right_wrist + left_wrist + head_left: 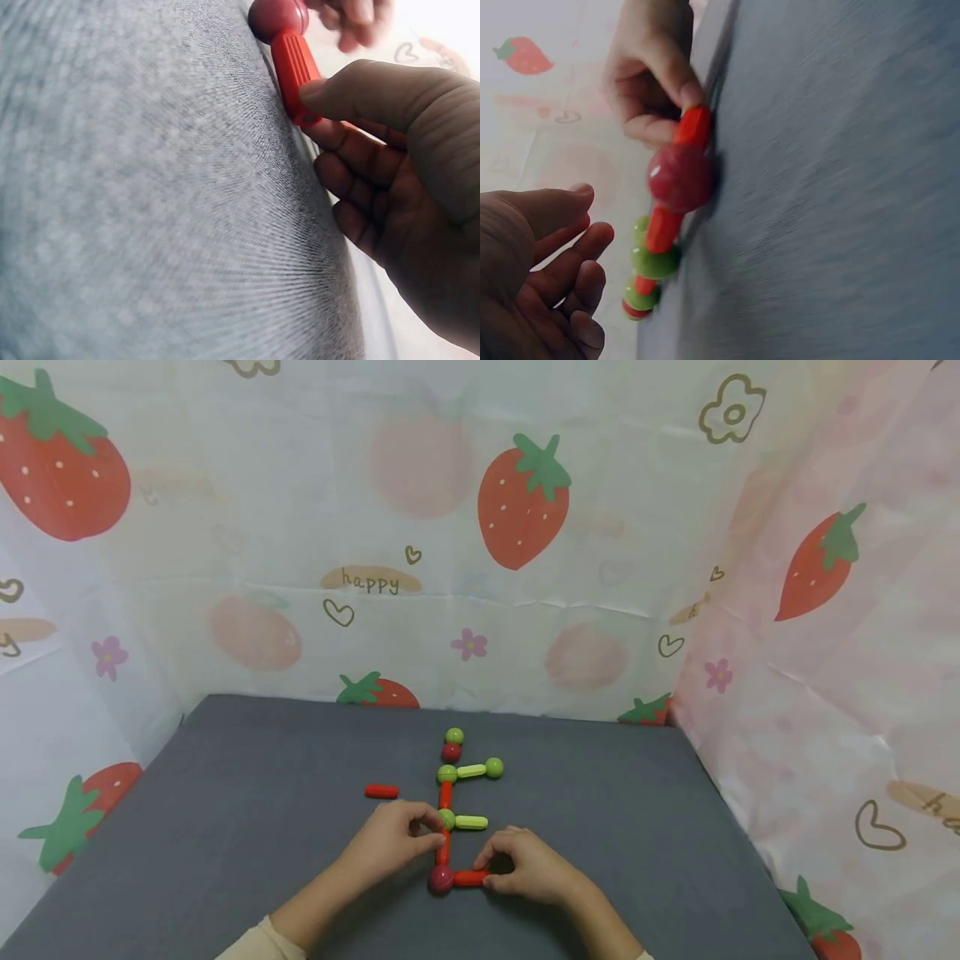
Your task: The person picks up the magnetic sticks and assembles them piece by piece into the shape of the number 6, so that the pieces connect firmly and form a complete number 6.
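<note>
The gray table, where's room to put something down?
The table is bare between the loose red stick and the left edge, and between the rightmost green ball and the right edge. The middle is crowded: a chain of balls and sticks, the left hand beside it, the right hand holding its front stick.

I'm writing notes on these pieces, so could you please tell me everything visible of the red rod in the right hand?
The red rod is short and straight, with lengthwise grooves, and looks like plastic. One end meets the dark red ball; the right hand pinches the other, partly covering it. In the head view it points rightward from the ball, low at the gray tabletop; whether it rests on that surface is unclear.
</note>
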A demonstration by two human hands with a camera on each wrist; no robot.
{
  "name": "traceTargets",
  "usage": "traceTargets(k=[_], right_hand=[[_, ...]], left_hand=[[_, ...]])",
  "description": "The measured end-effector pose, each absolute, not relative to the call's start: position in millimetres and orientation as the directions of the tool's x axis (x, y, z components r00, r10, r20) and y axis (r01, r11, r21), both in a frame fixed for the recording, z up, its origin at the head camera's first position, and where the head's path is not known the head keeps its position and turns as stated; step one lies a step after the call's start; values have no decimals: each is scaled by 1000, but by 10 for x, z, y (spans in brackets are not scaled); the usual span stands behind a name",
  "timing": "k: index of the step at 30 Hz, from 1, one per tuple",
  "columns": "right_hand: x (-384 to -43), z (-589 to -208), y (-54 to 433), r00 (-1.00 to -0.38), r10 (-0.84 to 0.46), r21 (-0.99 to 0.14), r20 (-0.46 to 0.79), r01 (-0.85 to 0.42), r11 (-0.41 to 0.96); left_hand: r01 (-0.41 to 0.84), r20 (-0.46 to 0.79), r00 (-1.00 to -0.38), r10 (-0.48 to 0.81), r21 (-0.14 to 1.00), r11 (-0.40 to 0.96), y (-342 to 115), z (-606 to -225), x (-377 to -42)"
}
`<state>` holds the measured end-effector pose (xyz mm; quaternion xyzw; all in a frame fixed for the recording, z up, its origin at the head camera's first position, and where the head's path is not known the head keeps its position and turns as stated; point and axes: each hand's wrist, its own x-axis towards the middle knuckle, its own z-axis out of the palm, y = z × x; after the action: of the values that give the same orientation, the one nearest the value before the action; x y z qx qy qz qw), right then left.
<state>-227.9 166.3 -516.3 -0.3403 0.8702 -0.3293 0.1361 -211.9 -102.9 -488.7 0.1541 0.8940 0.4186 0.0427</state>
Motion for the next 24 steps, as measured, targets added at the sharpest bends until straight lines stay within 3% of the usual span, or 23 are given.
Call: traceTargets(k=[11, 24], right_hand=[[-2276, -5176, 1675, -727, -687, -666, -2, -511, 543], [-2287, -5185, 1684, -728, -685, -676, -9, -500, 541]], left_hand=[[419, 122, -895, 428, 556, 718, -803, -4934, -2632], [510, 167, -857, 487, 406, 758, -703, -5128, -2737]])
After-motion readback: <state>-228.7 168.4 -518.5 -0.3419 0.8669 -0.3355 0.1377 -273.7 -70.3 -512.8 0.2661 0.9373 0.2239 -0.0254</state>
